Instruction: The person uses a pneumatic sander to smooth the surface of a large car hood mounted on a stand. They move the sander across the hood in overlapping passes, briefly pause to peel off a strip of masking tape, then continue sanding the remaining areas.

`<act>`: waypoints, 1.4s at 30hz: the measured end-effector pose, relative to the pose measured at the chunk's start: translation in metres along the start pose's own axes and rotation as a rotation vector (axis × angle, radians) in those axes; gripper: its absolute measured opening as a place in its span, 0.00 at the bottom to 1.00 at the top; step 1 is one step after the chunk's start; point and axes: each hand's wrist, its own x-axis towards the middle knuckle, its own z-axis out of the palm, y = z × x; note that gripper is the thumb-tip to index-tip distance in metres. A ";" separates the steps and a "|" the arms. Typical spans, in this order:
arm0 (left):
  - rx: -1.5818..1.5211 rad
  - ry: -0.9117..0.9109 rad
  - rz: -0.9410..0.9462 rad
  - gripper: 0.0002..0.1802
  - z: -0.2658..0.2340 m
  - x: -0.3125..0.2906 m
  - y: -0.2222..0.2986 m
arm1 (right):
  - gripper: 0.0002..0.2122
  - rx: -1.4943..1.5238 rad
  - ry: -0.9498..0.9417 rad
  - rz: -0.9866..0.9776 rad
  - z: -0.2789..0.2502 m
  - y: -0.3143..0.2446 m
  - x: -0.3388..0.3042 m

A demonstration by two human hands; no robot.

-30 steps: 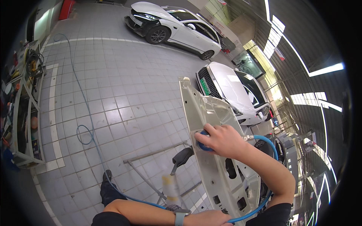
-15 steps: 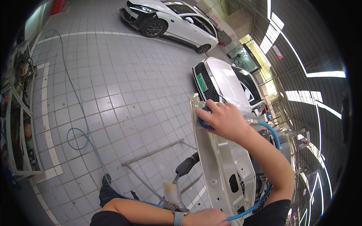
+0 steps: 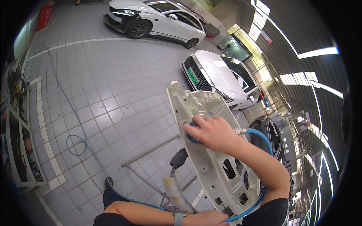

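Note:
My right hand (image 3: 213, 133) is wrapped over a blue-topped air sander (image 3: 193, 132), which rests on the left border of an off-white car body panel (image 3: 205, 168). The panel stands in front of me, with several cut-outs in its face. From a metal fitting behind my right hand, a blue air hose (image 3: 260, 134) curves round under my right forearm. Low in the view, my left hand (image 3: 209, 218) is closed where the hose passes, and appears to grip it. The sander's underside is hidden by my fingers.
A grey tube stand (image 3: 151, 152) with a taped post (image 3: 174, 192) and a black padded arm (image 3: 178, 157) is left of the panel. More hose (image 3: 77, 145) loops over the tiled floor. Shelving (image 3: 22, 132) lines the left; two white cars (image 3: 222, 75) are parked beyond.
My right hand and the sander have slid along the panel's border, away from its far corner and toward me. The view has turned, showing more of the panel. My left hand stays low by the hose.

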 end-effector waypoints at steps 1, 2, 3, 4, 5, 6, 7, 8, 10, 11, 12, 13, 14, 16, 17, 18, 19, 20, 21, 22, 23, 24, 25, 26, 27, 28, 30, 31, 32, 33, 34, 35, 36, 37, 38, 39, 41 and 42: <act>-0.008 -0.032 -0.005 0.21 0.009 0.003 -0.002 | 0.29 0.017 -0.018 0.019 0.003 -0.008 -0.014; -0.019 -0.065 -0.011 0.21 0.019 0.004 -0.003 | 0.30 0.069 -0.004 0.033 0.006 -0.015 -0.027; -0.032 -0.098 -0.019 0.21 0.029 0.005 -0.004 | 0.31 0.069 -0.009 0.048 0.009 -0.023 -0.042; -0.005 -0.087 0.010 0.22 0.038 0.005 -0.005 | 0.31 0.069 -0.014 0.061 0.012 -0.032 -0.056; -0.001 -0.111 0.011 0.22 0.046 0.007 -0.006 | 0.32 0.067 -0.019 0.070 0.015 -0.039 -0.068; 0.003 -0.132 0.012 0.23 0.052 0.008 -0.008 | 0.32 0.108 0.026 0.071 0.015 -0.047 -0.084; 0.008 -0.150 0.012 0.24 0.058 0.009 -0.009 | 0.28 0.115 -0.001 0.075 0.015 -0.054 -0.097; 0.003 -0.166 -0.001 0.24 0.063 0.010 -0.011 | 0.24 0.126 0.012 0.072 0.015 -0.061 -0.108; -0.011 -0.185 -0.026 0.25 0.072 0.013 -0.014 | 0.20 0.113 0.002 0.066 0.013 -0.074 -0.128; 0.001 -0.187 0.014 0.25 0.075 0.014 -0.015 | 0.20 0.116 -0.020 0.091 0.011 -0.081 -0.135; 0.012 -0.189 0.056 0.25 0.078 0.015 -0.017 | 0.20 0.119 -0.042 0.115 0.010 -0.088 -0.141; 0.024 -0.192 0.099 0.25 0.079 0.016 -0.019 | 0.20 0.122 -0.107 0.137 0.009 -0.092 -0.143; 0.032 -0.198 0.098 0.25 0.080 0.016 -0.021 | 0.21 0.155 -0.022 0.166 0.009 -0.092 -0.141; 0.048 -0.213 0.097 0.26 0.077 0.015 -0.024 | 0.23 0.168 0.023 0.212 0.010 -0.089 -0.130; 0.056 -0.215 0.094 0.26 0.074 0.014 -0.024 | 0.23 0.172 0.048 0.233 0.011 -0.085 -0.120; 0.066 -0.215 0.090 0.26 0.069 0.013 -0.025 | 0.24 0.150 0.067 0.248 0.011 -0.080 -0.108; 0.076 -0.215 0.084 0.27 0.063 0.011 -0.025 | 0.24 0.130 0.087 0.262 0.013 -0.076 -0.092; 0.081 -0.199 0.066 0.27 0.056 0.009 -0.025 | 0.24 0.110 0.110 0.274 0.014 -0.070 -0.076; 0.085 -0.181 0.048 0.27 0.049 0.006 -0.024 | 0.24 0.099 0.104 0.288 0.013 -0.063 -0.060; 0.086 -0.162 0.030 0.27 0.042 0.004 -0.023 | 0.23 0.090 0.095 0.301 0.012 -0.056 -0.045; 0.091 -0.144 0.032 0.27 0.035 0.002 -0.023 | 0.23 0.081 0.100 0.311 0.011 -0.049 -0.029; 0.096 -0.127 0.035 0.27 0.029 0.000 -0.022 | 0.22 0.069 0.111 0.317 0.010 -0.041 -0.013; 0.100 -0.113 0.037 0.27 0.023 -0.002 -0.021 | 0.23 0.079 0.098 0.349 0.009 -0.034 0.003; 0.090 -0.086 0.044 0.26 0.018 -0.004 -0.021 | 0.24 0.086 0.088 0.382 0.008 -0.026 0.019; 0.080 -0.062 0.051 0.26 0.013 -0.007 -0.020 | 0.26 0.093 0.078 0.417 0.006 -0.018 0.032; 0.070 -0.039 0.059 0.26 0.009 -0.009 -0.020 | 0.26 0.086 0.097 0.418 0.004 -0.010 0.046; 0.037 -0.058 0.002 0.25 0.004 -0.012 -0.017 | 0.26 0.083 0.132 0.427 0.000 0.005 0.068; 0.020 -0.071 -0.028 0.25 0.002 -0.013 -0.016 | 0.25 0.066 0.146 0.416 -0.001 0.010 0.076; 0.032 -0.057 -0.030 0.25 0.001 -0.015 -0.015 | 0.25 0.058 0.159 0.410 -0.002 0.015 0.081; 0.044 -0.045 -0.033 0.24 0.001 -0.016 -0.014 | 0.24 0.043 0.191 0.401 -0.002 0.016 0.082; 0.055 -0.034 -0.037 0.24 0.001 -0.017 -0.013 | 0.25 0.068 0.176 0.418 -0.001 0.017 0.081; 0.056 -0.041 -0.043 0.24 0.003 -0.018 -0.012 | 0.25 0.069 0.165 0.422 0.000 0.014 0.076; 0.057 -0.047 -0.048 0.24 0.005 -0.017 -0.012 | 0.25 0.067 0.170 0.418 0.002 0.009 0.068; 0.059 -0.053 -0.053 0.24 0.008 -0.016 -0.012 | 0.25 0.066 0.175 0.415 0.004 0.003 0.058; 0.068 -0.054 -0.035 0.24 0.012 -0.016 -0.013 | 0.26 0.084 0.158 0.436 0.006 -0.003 0.047; 0.078 -0.055 -0.017 0.24 0.018 -0.014 -0.014 | 0.27 0.102 0.142 0.458 0.008 -0.009 0.035; 0.094 -0.073 0.008 0.25 0.029 -0.010 -0.017 | 0.28 0.127 0.133 0.479 0.012 -0.021 0.011; 0.097 -0.092 0.013 0.25 0.036 -0.007 -0.018 | 0.28 0.138 0.137 0.480 0.013 -0.027 -0.001</act>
